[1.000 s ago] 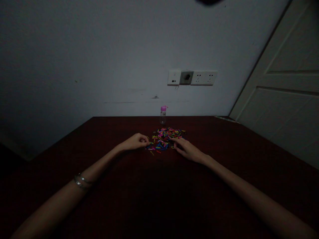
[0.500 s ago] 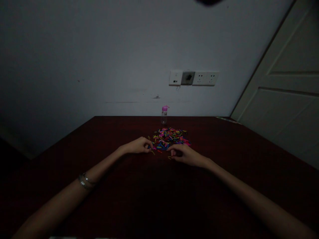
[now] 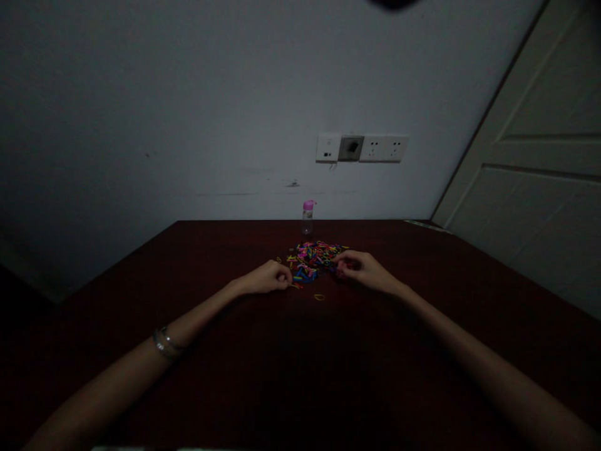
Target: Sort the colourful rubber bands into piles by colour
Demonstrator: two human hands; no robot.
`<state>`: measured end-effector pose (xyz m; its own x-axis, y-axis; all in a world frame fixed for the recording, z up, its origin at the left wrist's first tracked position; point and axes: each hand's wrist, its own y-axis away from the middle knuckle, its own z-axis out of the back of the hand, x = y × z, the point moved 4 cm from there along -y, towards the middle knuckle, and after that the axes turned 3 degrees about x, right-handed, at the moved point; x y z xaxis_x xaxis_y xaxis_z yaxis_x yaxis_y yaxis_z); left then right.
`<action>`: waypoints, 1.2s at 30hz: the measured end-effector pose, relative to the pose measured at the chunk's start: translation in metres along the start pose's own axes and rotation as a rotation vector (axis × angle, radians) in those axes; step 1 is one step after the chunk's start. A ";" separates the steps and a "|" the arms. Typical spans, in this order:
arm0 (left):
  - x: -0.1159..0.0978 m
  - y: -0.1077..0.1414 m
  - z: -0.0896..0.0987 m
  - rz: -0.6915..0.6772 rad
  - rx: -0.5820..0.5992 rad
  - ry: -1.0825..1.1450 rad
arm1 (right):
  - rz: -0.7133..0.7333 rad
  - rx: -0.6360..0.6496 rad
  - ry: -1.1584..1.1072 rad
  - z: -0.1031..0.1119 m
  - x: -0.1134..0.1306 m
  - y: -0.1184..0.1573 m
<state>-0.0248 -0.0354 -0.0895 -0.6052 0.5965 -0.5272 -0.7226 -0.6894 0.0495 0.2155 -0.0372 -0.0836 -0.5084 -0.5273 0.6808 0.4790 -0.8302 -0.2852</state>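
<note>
A loose heap of small, brightly coloured clip-like pieces point(image 3: 315, 254) lies on the dark red table point(image 3: 282, 351). At the heap's left front edge is my left hand point(image 3: 271, 277), its fingers curled together; whatever they hold is too small to name. My right hand point(image 3: 365, 270) reaches into the heap's right side, fingertips pinched low over the pieces, and what lies between them cannot be made out. A single yellow piece point(image 3: 319, 297) rests apart in front of the heap, between my hands.
Behind the heap stands a clear bottle point(image 3: 307, 224) with a pink lid. The wall behind carries a row of sockets and switches point(image 3: 359, 149). A pale panelled door point(image 3: 539, 181) is at the right. Something thin lies at the table's back right edge point(image 3: 427, 226).
My right hand has moved back and to the right, away from the yellow piece, onto the heap's right side. My left hand has shifted slightly right, its fingers more closed.
</note>
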 end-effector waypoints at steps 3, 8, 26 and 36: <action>-0.014 -0.008 -0.007 -0.016 -0.015 0.003 | 0.030 -0.043 0.041 0.011 -0.004 0.000; -0.042 -0.022 -0.025 0.015 0.017 -0.051 | 0.043 -0.035 0.078 0.011 -0.009 0.000; -0.014 -0.024 0.005 0.017 -0.047 0.102 | -0.193 0.317 0.377 0.007 -0.017 0.012; 0.000 -0.021 0.009 0.017 0.058 0.025 | -0.118 0.219 0.527 0.003 -0.021 0.012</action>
<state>-0.0122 -0.0175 -0.0830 -0.6095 0.5743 -0.5465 -0.7310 -0.6739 0.1071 0.2344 -0.0352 -0.0994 -0.8282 -0.4985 0.2560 0.5053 -0.8619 -0.0436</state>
